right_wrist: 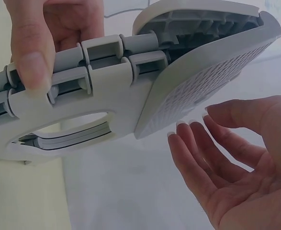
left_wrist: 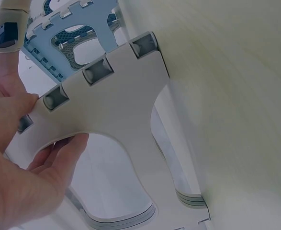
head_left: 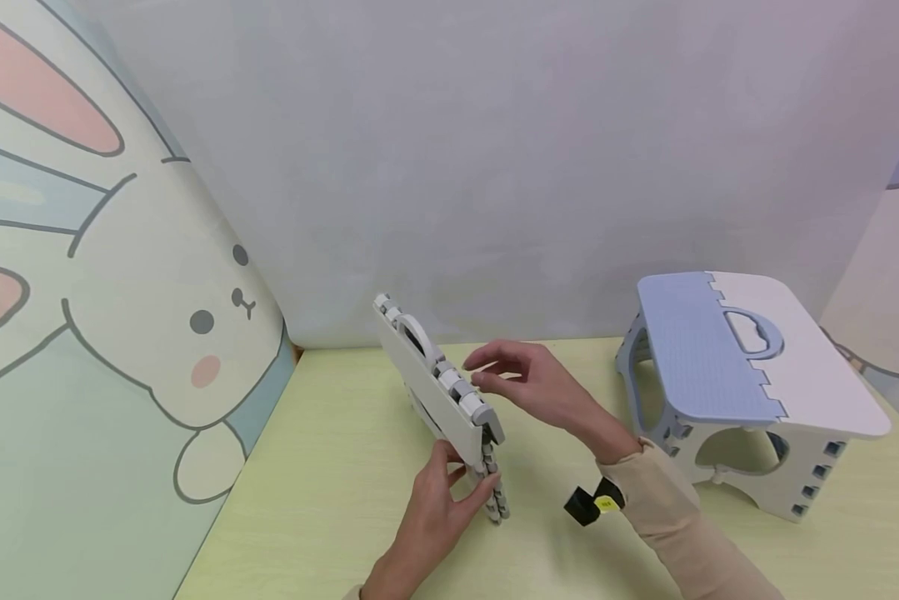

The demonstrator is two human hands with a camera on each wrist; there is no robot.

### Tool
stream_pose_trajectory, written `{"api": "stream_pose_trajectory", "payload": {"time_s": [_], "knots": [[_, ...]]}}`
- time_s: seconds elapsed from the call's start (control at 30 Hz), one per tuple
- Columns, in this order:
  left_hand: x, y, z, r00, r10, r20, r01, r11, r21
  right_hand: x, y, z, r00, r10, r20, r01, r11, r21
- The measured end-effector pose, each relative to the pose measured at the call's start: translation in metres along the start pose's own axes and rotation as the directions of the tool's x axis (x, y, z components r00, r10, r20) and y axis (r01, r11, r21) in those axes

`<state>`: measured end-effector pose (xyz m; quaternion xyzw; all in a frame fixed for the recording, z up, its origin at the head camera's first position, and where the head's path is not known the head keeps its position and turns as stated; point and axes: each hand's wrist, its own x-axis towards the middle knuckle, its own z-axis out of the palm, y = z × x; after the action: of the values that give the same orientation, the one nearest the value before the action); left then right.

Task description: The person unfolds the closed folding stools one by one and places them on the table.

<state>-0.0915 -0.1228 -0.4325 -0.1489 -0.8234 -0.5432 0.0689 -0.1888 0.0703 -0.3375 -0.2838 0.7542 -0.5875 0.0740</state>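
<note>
A grey-and-white folding stool (head_left: 437, 392), mostly folded, stands tilted on the table with its handle and hinge edge upward. My left hand (head_left: 432, 504) grips a leg panel at its near end. In the left wrist view, the fingers of that hand (left_wrist: 32, 163) pass through the cutout of the panel (left_wrist: 116, 91), with the thumb on the hinged edge. My right hand (head_left: 539, 387) hovers just right of the hinge edge. The right wrist view shows this hand (right_wrist: 241, 163) apart from the textured top half (right_wrist: 202, 81), its fingers loosely bent and holding nothing.
A blue-and-white folding stool (head_left: 719, 358) stands unfolded at the right of the pale yellow-green table (head_left: 329, 492). A grey wall (head_left: 494, 167) rises behind, and a panel with a cartoon rabbit (head_left: 149, 333) borders the left side.
</note>
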Motion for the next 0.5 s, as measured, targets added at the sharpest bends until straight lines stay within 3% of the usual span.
{"api": "stream_pose_trajectory", "payload": {"time_s": [0.5], "knots": [[0.001,0.0,0.001,1.0,-0.006,-0.001,0.006,1.0,-0.003,-0.005,0.011,0.002,0.999,0.036,0.023,-0.036,0.999,0.01]]}}
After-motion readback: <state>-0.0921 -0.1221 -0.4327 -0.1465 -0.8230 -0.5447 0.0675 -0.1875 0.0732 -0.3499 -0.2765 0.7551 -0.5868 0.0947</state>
